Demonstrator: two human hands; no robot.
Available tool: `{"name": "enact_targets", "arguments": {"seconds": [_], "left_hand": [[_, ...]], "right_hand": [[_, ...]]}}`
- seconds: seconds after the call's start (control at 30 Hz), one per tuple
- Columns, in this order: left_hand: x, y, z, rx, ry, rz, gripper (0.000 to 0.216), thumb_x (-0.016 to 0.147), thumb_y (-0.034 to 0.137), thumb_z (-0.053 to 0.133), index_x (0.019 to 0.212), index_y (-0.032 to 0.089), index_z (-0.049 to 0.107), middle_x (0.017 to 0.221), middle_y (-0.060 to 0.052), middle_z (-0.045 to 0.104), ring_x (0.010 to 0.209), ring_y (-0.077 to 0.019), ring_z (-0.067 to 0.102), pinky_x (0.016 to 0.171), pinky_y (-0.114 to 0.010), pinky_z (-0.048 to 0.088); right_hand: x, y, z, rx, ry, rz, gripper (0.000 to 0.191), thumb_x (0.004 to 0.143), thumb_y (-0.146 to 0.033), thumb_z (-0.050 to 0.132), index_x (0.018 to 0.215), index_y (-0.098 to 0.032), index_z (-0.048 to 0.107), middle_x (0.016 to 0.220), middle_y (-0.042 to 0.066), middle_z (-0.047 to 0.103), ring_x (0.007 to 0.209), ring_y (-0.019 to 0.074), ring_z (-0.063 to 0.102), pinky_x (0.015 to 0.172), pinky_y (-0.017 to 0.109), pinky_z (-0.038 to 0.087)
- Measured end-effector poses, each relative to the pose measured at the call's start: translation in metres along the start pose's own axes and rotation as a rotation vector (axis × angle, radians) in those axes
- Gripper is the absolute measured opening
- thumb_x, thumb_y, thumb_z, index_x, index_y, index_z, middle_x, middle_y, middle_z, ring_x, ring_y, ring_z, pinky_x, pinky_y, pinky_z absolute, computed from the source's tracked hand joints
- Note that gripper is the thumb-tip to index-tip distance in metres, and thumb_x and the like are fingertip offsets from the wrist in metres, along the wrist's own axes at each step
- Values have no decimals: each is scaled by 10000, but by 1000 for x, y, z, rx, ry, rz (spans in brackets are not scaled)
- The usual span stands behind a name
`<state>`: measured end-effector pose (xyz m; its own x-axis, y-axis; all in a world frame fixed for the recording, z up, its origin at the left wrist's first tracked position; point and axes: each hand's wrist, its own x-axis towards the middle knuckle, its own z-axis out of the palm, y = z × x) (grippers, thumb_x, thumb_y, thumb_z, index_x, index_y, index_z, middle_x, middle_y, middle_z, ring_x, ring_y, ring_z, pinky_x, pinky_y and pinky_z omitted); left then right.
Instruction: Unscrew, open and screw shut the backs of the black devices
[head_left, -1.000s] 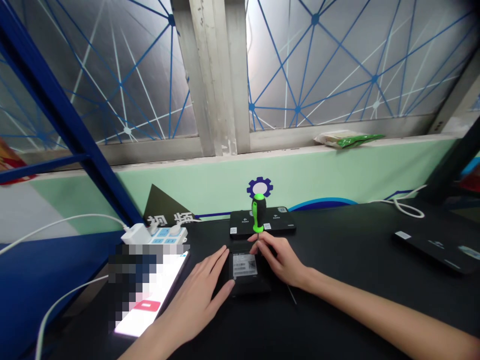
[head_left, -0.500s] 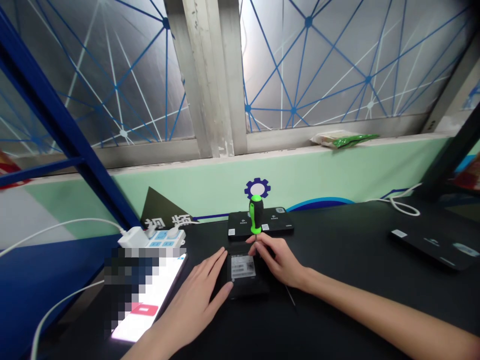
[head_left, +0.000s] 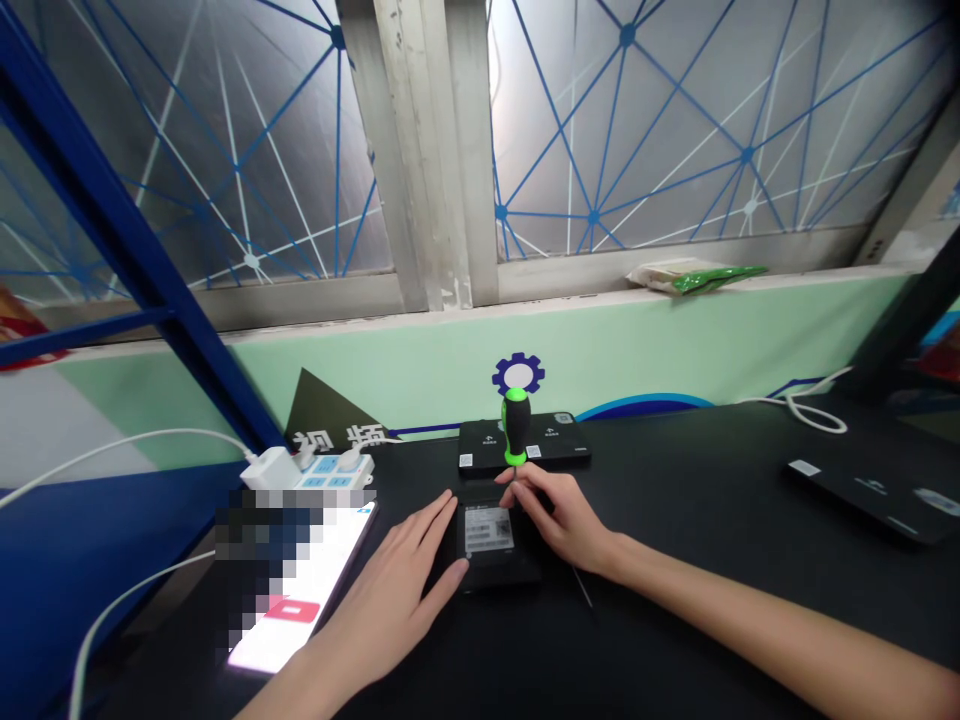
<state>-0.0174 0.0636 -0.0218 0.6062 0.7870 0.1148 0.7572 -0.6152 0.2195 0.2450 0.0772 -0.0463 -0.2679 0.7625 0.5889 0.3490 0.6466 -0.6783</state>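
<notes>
A black device with a white printed label (head_left: pixel 488 528) lies flat on the black table in front of me. My left hand (head_left: pixel 411 560) rests along its left edge, fingers stretched out and thumb apart. Over its upper right part stands a green-and-black screwdriver (head_left: pixel 517 428), upright with the handle on top. The fingertips of my right hand (head_left: pixel 561 517) pinch the screwdriver's shaft just below the handle. Its tip is hidden behind my fingers. From under my right hand a thin metal rod (head_left: pixel 583 588) sticks out on the table.
Behind the device lie black boxes (head_left: pixel 559 440) with small white labels, against the green wall. Another black box (head_left: pixel 874 497) lies at the right. On the left are a lit phone (head_left: pixel 300 600), partly blurred, and a power strip (head_left: pixel 334 473) with white plugs. A white cable (head_left: pixel 814 415) curls at the back right.
The whole view has shifted slightly. Both hands keep their places at the device, and the screwdriver's handle looks turned a little, with less of its green side showing.
</notes>
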Motion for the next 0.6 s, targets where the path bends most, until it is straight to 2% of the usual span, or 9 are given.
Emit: {"name": "enact_targets", "arguments": {"seconds": [0.13,0.27,0.43,0.6], "left_hand": [[0,2,-2,4,3,2,623,1016,527,398,1569,304,215,1593,-50,322,1417,-297,372,1124,-486,365],[0,4,-2,2,11,5,622,1016,527,400,1568,306,218,1590,-52,328,1414,-296,378,1114,-481,380],[-1,3,-2,0,0,-2,627,1019,528,391,1572,304,200,1597,-59,309,1421,-298,364,1122,-496,364],[0,4,-2,-1,8,4,619,1020,524,390,1570,303,213,1594,-60,321,1418,-297,371,1123,-482,363]], "right_hand": [[0,1,0,3,8,0,188,1027,-272,437,1051,-188,603,837,39,702,686,154,625,696,258,483],[0,0,0,27,11,-5,159,1018,-264,464,994,-190,602,868,45,707,734,159,655,730,263,496],[0,-2,0,1,22,-19,243,1027,-261,435,881,-189,616,1009,73,710,808,166,670,752,264,502],[0,0,0,-14,10,-15,265,1033,-286,420,902,-185,627,1013,77,710,791,169,666,726,263,512]]}}
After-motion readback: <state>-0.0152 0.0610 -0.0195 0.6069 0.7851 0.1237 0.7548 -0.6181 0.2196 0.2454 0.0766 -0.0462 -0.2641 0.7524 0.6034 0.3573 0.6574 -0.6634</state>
